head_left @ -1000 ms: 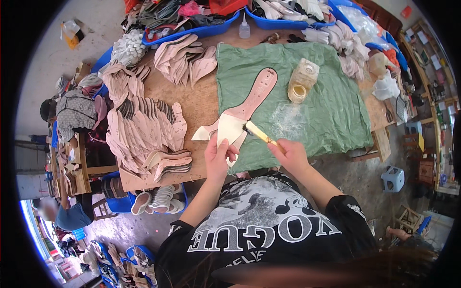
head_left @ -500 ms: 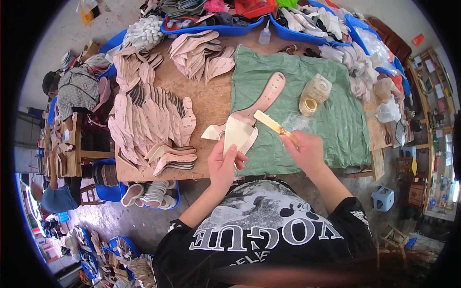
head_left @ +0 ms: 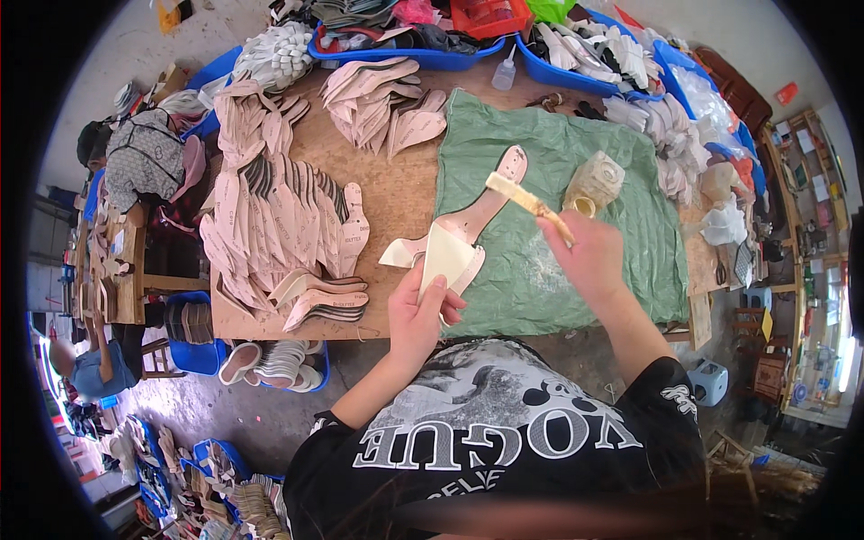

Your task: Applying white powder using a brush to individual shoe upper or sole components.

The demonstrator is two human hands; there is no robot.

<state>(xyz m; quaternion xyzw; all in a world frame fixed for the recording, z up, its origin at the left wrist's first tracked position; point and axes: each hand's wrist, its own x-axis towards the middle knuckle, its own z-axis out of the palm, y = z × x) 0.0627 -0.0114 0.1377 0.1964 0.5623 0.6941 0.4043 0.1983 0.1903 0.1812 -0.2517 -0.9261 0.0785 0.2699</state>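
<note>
My left hand (head_left: 417, 313) pinches a cream strap piece (head_left: 444, 250) at the front of a pinkish shoe insole (head_left: 474, 219). The insole's narrow heel end points away to the upper right, over a green sheet (head_left: 540, 301). My right hand (head_left: 591, 256) is closed round a flat, cream-coloured glue brush (head_left: 522, 196). Its tip is over the insole near the heel end; I cannot tell whether it touches. Just beyond this hand stands a cloudy plastic container (head_left: 598, 176) with a round mouth, partly hidden by my fingers.
Stacked pink insoles (head_left: 283, 216) cover the table's left side, with another pile (head_left: 373, 101) behind. Blue bins (head_left: 423, 59) of shoe parts and a small squeeze bottle (head_left: 504, 74) line the far edge. White bundles lie at right. A person (head_left: 99, 364) is at far left.
My right hand has moved the brush away from me, from beside the insole's middle to its heel end. My left hand keeps its grip, nearly still.
</note>
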